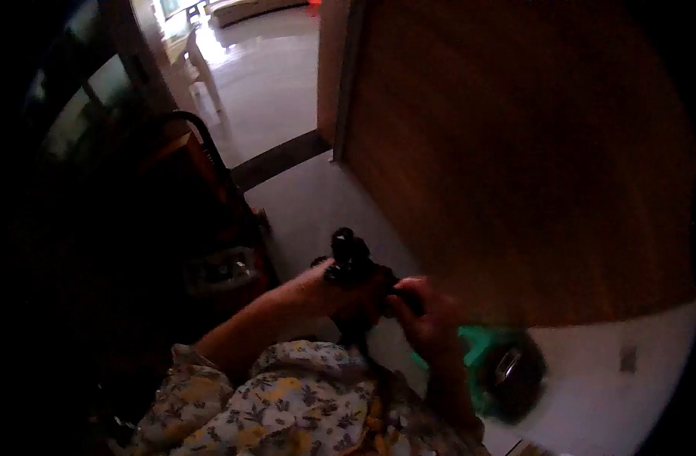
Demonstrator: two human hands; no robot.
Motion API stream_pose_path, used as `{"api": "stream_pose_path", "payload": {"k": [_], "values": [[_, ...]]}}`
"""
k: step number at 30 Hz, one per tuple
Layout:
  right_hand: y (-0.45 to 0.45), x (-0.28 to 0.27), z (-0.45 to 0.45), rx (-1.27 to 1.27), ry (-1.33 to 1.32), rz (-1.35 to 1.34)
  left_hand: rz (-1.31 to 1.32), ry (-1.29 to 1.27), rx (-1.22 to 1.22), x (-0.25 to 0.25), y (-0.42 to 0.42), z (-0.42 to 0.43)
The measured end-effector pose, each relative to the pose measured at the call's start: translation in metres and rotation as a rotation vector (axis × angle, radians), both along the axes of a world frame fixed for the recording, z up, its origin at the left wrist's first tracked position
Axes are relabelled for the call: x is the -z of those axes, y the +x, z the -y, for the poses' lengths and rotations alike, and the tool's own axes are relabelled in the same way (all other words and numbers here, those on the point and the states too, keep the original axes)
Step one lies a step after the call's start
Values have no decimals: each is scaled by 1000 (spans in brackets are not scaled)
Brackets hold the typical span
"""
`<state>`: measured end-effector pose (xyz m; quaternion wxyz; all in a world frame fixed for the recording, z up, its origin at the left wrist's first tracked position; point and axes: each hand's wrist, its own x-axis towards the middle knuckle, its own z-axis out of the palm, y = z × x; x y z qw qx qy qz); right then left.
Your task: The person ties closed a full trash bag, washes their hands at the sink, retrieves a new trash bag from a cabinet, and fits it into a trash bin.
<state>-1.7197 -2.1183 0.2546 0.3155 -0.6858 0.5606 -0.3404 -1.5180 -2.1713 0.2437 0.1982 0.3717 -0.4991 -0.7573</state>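
Beside a brown panel (515,167), a person's right hand (428,310) curls closed on a dark object (349,254) above pale flooring (306,205); whether the shadowed left hand (365,295) is open or gripping, I cannot tell.

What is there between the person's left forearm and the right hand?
The head view shows a lumpy black object between left forearm and right hand; too dark to identify.
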Motion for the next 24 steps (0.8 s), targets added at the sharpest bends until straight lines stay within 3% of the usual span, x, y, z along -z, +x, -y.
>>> {"api": "stream_pose_path", "payload": {"k": [1, 3, 5, 6, 8, 10, 12, 13, 15, 19, 21, 24], "values": [[-10, -1, 21, -48, -14, -8, 29, -248, -38, 6, -5, 6], [-33, -3, 36, -537, 39, 119, 191, -757, -186, 14, -15, 20], [-46, -4, 59, -547, -54, 181, -222, -433, -244, 6, -23, 19], [-50, -1, 78, -523, -156, 227, -223, -440, -275, 5, -24, 24], [-29, 9, 140, -469, -104, 356, -143, -564, -157, -1, -13, 68], [-15, 10, 126, -385, -108, 473, -62, -653, -123, -15, -14, 44], [-8, 18, 134, -663, 295, 685, 25, -719, -83, -18, -15, 47], [-7, 13, 141, -671, 296, 684, 125, -768, -95, -21, -13, 50], [0, 1, 156, -676, 477, 318, 229, -807, -115, -28, -10, 52], [15, 2, 204, -784, 532, 399, 501, -1219, -318, -37, -5, 75], [11, 13, 207, -842, 743, 527, 560, -1328, -430, -36, -2, 82], [22, -60, 250, -814, 764, 749, 505, -1365, -558, -66, -7, 135]]}}
